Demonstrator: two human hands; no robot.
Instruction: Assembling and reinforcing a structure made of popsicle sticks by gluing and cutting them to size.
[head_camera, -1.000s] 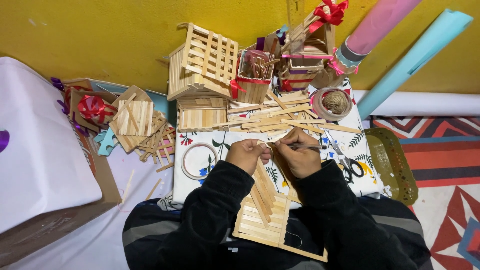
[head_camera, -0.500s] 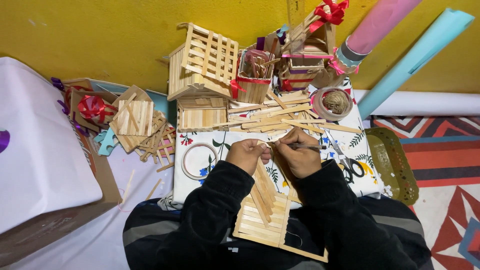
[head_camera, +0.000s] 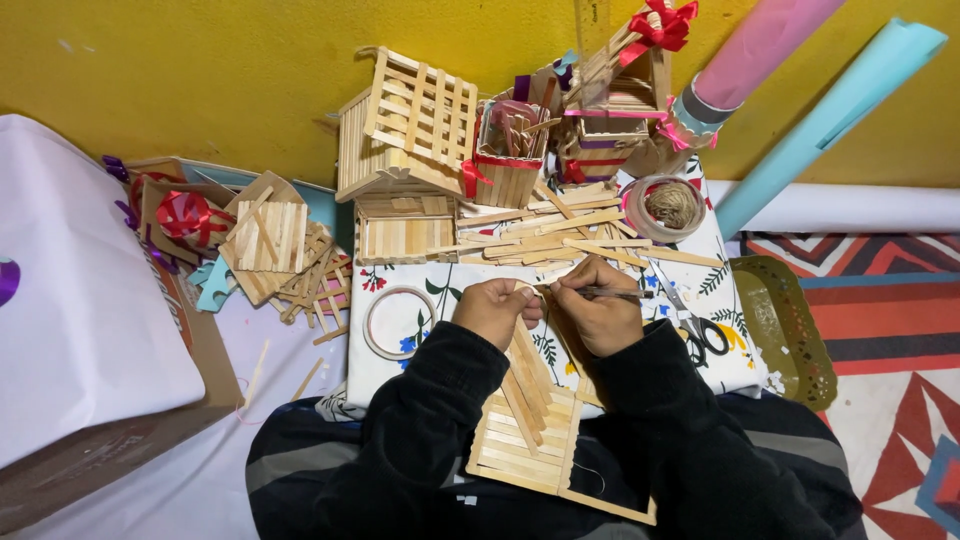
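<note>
At centre frame, the left hand (head_camera: 492, 310) pinches the stick panel (head_camera: 525, 425) while the right hand (head_camera: 598, 312) grips a slim tool (head_camera: 612, 294); steadying the panel seems key.

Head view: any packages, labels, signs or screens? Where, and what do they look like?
Cardboard box: far left, brown, dark print on its side wall, too small to make out.
White sheet: lies over the box, white with a purple mark at its left edge.
Paper rolls: pink roll and light blue roll, top right, leaning on the yellow wall.
No signs or screens.
</note>
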